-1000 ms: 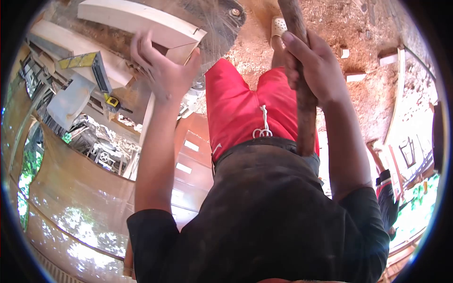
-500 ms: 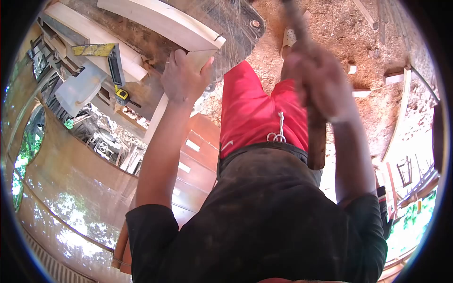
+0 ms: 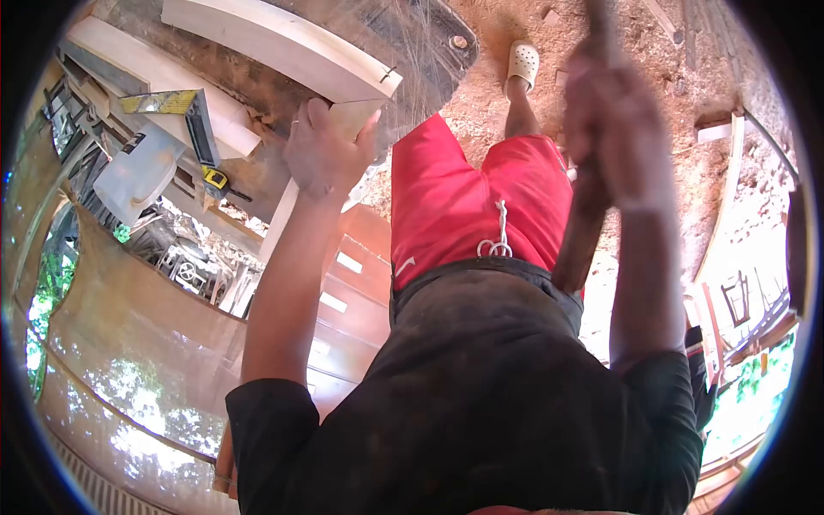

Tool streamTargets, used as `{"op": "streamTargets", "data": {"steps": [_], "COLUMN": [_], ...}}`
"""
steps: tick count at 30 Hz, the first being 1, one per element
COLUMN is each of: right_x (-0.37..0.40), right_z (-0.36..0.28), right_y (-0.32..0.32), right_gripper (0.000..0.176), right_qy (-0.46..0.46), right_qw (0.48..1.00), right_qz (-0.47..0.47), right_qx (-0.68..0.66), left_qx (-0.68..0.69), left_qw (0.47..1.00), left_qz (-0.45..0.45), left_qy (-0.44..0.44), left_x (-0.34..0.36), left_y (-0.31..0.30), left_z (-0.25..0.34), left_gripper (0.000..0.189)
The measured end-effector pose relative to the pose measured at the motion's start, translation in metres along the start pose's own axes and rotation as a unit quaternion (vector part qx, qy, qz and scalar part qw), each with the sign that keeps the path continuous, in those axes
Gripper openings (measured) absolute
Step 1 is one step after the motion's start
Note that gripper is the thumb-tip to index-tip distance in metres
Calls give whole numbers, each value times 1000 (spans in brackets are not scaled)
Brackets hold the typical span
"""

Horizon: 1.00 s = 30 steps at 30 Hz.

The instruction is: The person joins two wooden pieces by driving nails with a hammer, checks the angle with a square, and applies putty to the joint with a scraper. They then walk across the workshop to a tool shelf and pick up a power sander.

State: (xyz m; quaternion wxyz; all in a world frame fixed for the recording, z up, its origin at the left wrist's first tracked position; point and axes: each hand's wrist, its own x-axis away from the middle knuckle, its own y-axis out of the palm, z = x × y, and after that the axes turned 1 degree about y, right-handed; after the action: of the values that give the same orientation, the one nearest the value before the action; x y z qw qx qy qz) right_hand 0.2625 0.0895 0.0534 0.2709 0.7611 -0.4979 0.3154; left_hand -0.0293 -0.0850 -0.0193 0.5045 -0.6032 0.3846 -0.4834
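Gripping a wooden stick (image 3: pixel 586 225) with its fingers closed around it, your right hand (image 3: pixel 621 142) is well to the right of the curved board (image 3: pixel 283 43). That hand and the upper part of the stick are blurred; the lower end shows more clearly, below and to the right of the curved board, in front of the waist of your red shorts (image 3: pixel 438 193).

Your left hand (image 3: pixel 326 154) is just below the right-hand end of the curved board, closed around a pale wood piece (image 3: pixel 356 114), thumb on one side and fingers on the other. The wood piece meets the curved board along a thin seam, and a short dark mark crosses the curved board near that same end. You cannot tell how far the wood piece runs beneath your palm.

A dark tabletop (image 3: pixel 429 56) shows to the right of the curved board. Below and to the left of the curved board you have a flat board (image 3: pixel 232 127), a square (image 3: pixel 202 129) with a yellow blade, a yellow tape measure (image 3: pixel 215 178) and a cloudy plastic sheet (image 3: pixel 133 182). Farther right of the curved board, a pale shoe (image 3: pixel 524 64) stands on the reddish ground (image 3: pixel 489 86).
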Motion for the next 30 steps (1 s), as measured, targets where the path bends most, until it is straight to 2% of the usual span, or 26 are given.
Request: {"op": "streamTargets", "data": {"steps": [2,4,5,6,7,9,11,12,13,15,16,18,20,21,22,23,24,26,28,30], "right_x": [-18,-17,-17,-9,-2,17,10,13,11,3,2,5,3,6,8,1,-6,-9,-4,-24], "right_z": [3,5,43,57,70,57,46,27,12,3,-4,-11,1,-1,5,19,27,13,-13,-17], "right_y": [-41,-33,-28,-11,6,32,31,33,25,1,-9,-18,-8,8,20,23,22,14,5,-29], "right_gripper": [19,16,14,14,14,18,21,20,20,16,15,16,17,19,21,23,24,24,23,22], "right_qy": [-121,-185,-280,-220,-171,55,96,80,26,-103,-108,-111,-109,-75,11,69,40,83,-15,-125], "right_qw": [978,963,952,955,935,966,980,994,998,992,985,980,987,990,999,989,965,975,998,990], "right_qz": [6,88,74,4,-73,-172,-131,-29,31,57,106,91,87,117,42,-86,-177,-175,-14,9], "right_qx": [-172,-174,101,199,302,183,114,65,42,-55,-80,-138,-76,38,30,99,187,109,62,-68], "left_qx": [5,8,8,7,7,8,9,9,11,25,34,46,42,35,28,33,36,34,18,5], "left_qw": [1000,1000,1000,1000,999,999,999,999,998,999,999,998,998,998,998,997,996,995,995,997], "left_qz": [-2,10,-2,-15,-28,-31,-27,-40,-55,-23,-7,-9,-12,-14,-15,-20,-28,-33,-47,-45], "left_qy": [3,10,-5,-18,-28,-23,-27,-27,-26,-14,-10,-31,-48,-54,-59,-69,-77,-85,-84,-69], "left_x": [0,-1,-2,-3,-3,4,-2,0,3,0,-3,-13,-23,-27,-33,-35,-32,-35,-32,-32], "left_y": [1,0,-2,-6,-8,-7,-2,-3,-6,-6,-7,-14,-15,-14,-13,-13,-15,-15,-14,-13], "left_z": [2,1,2,5,7,4,0,0,0,1,5,15,21,24,26,28,28,28,27,26], "left_gripper": [61,61,62,63,64,64,64,64,65,61,59,60,61,61,62,63,65,67,68,66]}}
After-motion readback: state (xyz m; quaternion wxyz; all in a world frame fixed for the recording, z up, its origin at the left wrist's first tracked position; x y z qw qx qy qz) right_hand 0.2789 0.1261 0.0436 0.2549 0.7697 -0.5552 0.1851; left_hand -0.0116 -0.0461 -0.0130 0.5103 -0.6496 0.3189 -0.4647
